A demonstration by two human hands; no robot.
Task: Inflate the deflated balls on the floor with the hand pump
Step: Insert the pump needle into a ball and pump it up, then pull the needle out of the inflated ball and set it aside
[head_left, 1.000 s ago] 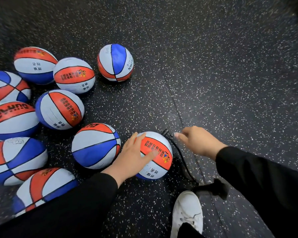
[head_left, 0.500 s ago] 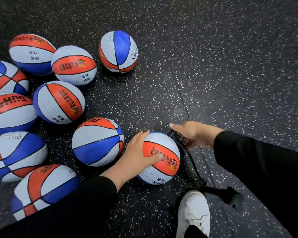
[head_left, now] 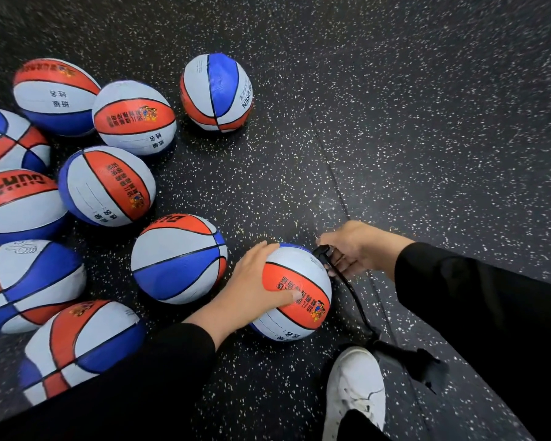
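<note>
A small red, white and blue ball (head_left: 303, 291) lies on the speckled black floor in front of me. My left hand (head_left: 255, 281) lies spread over its left side, thumb across the red panel. My right hand (head_left: 353, 249) pinches the black end of the pump hose (head_left: 323, 252) against the ball's upper right side. The thin black hose (head_left: 352, 294) runs down from there to the dark pump base (head_left: 404, 354) on the floor beside my white shoe (head_left: 355, 393).
Several more red, white and blue balls are clustered on the left, the nearest one (head_left: 178, 259) just beside my left hand; another ball (head_left: 217, 92) sits apart at the top. A floor seam (head_left: 331, 173) runs down past the hose. Bare floor spreads to the right.
My right hand reached left to the ball and took hold of the hose end there. My left hand stayed on the ball, sliding a little further over it.
</note>
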